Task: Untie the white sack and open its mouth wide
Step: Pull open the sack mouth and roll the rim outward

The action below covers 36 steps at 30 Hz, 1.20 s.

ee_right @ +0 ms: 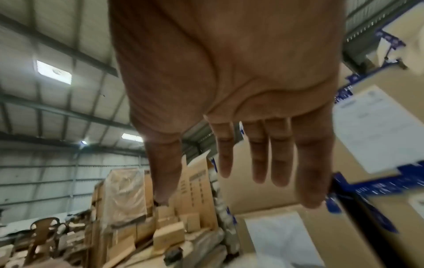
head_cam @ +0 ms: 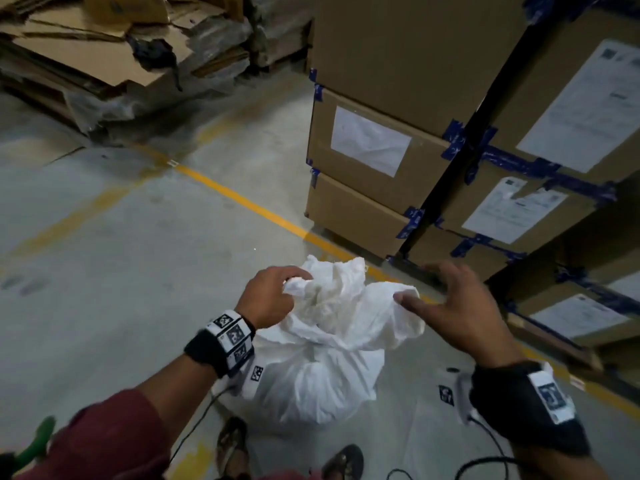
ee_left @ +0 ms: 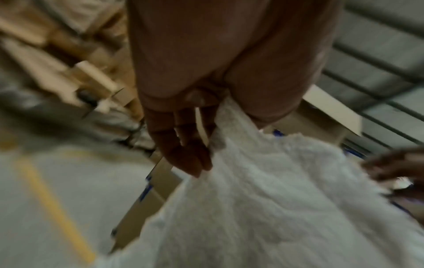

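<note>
- Sack (head_cam: 311,382), white and woven, stood upright on the concrete floor (head_cam: 121,271) just in front of the person's sandalled feet (head_cam: 232,445), near the foot of the stacked cartons (head_cam: 374,188) and just short of the yellow line (head_cam: 242,202).
- Its neck was cinched below a loose, crumpled ruffle of cloth; whatever tied it was hidden in the folds.
- Left hand (head_cam: 268,296) pinched a fold of that ruffle between thumb and curled fingers.
- Right hand (head_cam: 460,306) hovered beside the sack, fingers spread and straight, holding nothing; only the thumb came close to the cloth.
- The fabric looked soft, light and limp, likely a little slick, so it should bunch rather than resist.
- The rounded body suggested some weight, enough to keep it planted.
- Best hold, I judged: opposite edges of the ruffle, one in each hand, pulled apart once the tie was loosened.
</note>
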Tool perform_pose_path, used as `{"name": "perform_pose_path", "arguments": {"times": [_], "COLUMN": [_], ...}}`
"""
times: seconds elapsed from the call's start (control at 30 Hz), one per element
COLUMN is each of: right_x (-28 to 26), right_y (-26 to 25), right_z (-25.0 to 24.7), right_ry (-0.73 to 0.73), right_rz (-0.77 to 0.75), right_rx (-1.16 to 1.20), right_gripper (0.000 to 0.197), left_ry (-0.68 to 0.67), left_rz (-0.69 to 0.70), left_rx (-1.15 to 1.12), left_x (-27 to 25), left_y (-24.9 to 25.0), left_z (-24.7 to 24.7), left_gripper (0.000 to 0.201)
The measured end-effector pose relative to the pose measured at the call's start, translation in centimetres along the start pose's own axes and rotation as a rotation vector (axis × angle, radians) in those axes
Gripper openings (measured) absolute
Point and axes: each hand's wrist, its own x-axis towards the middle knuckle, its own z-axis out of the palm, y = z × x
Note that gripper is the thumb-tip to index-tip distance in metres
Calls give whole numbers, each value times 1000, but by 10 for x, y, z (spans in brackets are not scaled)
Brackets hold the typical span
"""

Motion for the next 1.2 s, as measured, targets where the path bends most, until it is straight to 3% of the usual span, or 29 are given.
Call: {"name": "perform_pose_path", "arguments": {"times": [0.07, 0.13, 0.2, 0.27, 0.37, 0.47, 0.53, 0.57, 0.63, 0.7, 0.77, 0.83, 0.9, 0.97, 1.07, 1.13, 1.2], "right_x": [21, 41, 56, 60, 53, 51, 56, 59, 66, 74, 76, 71, 60, 42, 20, 13, 16], "right_y": [-8, -18, -26, -33, -43, -46, -43, -38, -27, -6, 16, 22, 20, 14, 11, -3, -26], "right_z": [-18, -9, 19, 52, 98, 125, 127, 124, 114, 106, 106, 111, 119, 118, 100, 72, 47], "right_ry": [-31, -190, -386, -542, -588, -421, -331, -286, -136, 35, 132, 115, 22, -95, -148, -54, 21], "right_rz": [-169, -305, -378, -375, -337, -236, -185, -146, -15, 212, 468, 639, 687, 634, 397, 149, -59], "right_rx": [-29, -111, -166, -112, 0, 65, 155, 228, 431, 735, 1024, 1205, 1276, 1156, 542, 245, 219], "right_gripper": [72, 87, 110, 123, 99, 61, 38, 29, 16, 13, 15, 22, 28, 34, 65, 90, 108], "left_ry": [-97, -226, -354, -399, -353, -266, -147, -78, 33, -1, -251, -424, -313, -75, 240, 268, 271], "left_rz": [144, 273, 343, 388, 458, 434, 360, 295, 60, -256, -504, -597, -534, -473, -274, -78, 77], "left_rx": [164, 321, 399, 390, 298, 64, -12, -12, -46, -191, -337, -522, -742, -770, -528, -315, -109], "left_x": [5, 11, 19, 27, 32, 28, 14, 3, -32, -72, -103, -116, -109, -91, -59, -41, -26], "left_y": [21, 42, 64, 81, 99, 94, 75, 61, 43, 34, 31, 22, 1, -12, -17, 3, 33], "left_z": [-20, -37, -51, -62, -70, -70, -71, -70, -66, -54, -31, -10, 3, 2, -28, -60, -93], "left_gripper": [61, 60, 58, 57, 51, 45, 46, 55, 94, 118, 103, 80, 41, 10, 15, 20, 24]}}
